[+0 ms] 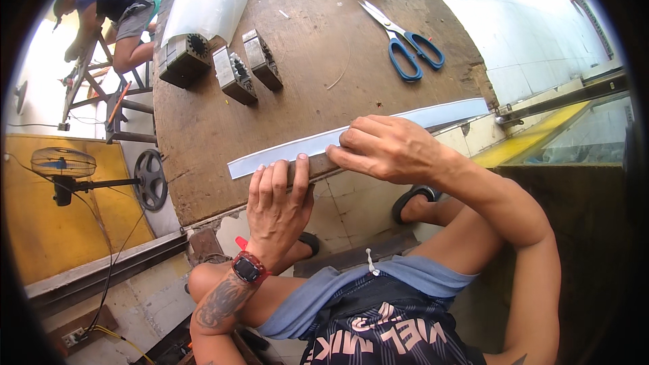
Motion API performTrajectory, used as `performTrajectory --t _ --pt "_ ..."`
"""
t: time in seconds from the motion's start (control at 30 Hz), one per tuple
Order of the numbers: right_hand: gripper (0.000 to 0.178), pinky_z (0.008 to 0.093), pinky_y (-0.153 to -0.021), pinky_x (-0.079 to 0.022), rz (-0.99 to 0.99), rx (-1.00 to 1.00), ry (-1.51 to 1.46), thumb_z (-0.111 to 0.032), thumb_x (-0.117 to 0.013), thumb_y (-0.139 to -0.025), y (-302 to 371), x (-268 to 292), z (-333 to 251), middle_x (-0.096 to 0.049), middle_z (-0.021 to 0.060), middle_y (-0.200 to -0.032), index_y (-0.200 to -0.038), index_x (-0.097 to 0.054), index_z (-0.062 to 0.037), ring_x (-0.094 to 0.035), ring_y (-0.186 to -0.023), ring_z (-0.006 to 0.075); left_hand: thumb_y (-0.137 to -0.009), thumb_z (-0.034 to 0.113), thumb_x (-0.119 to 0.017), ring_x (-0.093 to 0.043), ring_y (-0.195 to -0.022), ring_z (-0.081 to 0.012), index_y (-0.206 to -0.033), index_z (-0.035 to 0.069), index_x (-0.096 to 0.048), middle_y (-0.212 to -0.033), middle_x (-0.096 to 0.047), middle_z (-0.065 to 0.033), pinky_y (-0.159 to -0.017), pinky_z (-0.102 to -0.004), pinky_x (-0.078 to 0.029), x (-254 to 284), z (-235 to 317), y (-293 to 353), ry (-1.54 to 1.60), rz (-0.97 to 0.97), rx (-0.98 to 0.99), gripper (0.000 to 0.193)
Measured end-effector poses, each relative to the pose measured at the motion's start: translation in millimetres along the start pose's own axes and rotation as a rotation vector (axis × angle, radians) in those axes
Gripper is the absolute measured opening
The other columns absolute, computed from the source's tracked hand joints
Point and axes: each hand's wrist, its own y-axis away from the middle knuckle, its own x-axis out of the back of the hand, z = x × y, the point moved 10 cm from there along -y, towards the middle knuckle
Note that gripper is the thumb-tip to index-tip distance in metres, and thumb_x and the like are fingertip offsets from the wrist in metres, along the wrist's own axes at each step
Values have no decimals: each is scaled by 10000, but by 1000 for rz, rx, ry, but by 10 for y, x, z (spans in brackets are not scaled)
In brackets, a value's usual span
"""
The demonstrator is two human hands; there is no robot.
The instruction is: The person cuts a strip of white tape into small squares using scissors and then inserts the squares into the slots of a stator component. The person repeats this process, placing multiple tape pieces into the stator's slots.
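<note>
One long, pale-blue strip [318, 145]; left grip [277, 196] laid flat, right grip [387, 149] curled, hold unclear.

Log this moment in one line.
left hand: touching strip; right hand: touching strip; strip: along near side of table; scissors: on table, beyond strip

The strip [318, 147] looks smooth and papery, the surface [297, 111] rough matt wood; scissors [393, 28] metal and plastic; sheet [211, 0] glossy plastic.
</note>
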Motion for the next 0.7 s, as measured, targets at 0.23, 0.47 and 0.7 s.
performTrajectory --t 0.23,0.47,0.7 --pt "215 317 -842 -577 30 40 5 -147 -665 -859 23 66 37 -617 36 -955 -1063 -677 -79 -647 -920 190 -834 261 -810 -489 -1285 -293 -1483 113 -494 -1337 -503 -111 -1149 -461 -420 5 106 -79 95 22 -9 737" --pt "251 335 -905 -557 -49 -13 -33 -154 -675 -861 122 9 113 -622 30 -986 -1105 -673 -97 -645 -966 192 -890 179 -731 -510 -1263 -236 -1420 81 -525 -1299 -526 -84 -1141 -424 -447 4 205 -173 -42 33 -26 577" --pt "256 351 -873 -556 -45 -5 -38 -157 -667 -879 -229 -48 -99 -619 39 -986 -1123 -691 -86 -643 -968 204 -821 270 -848 -500 -1268 -323 -1466 63 -483 -1341 -514 -128 -1126 -479 -446 46 -130 34 109 2 33 770"
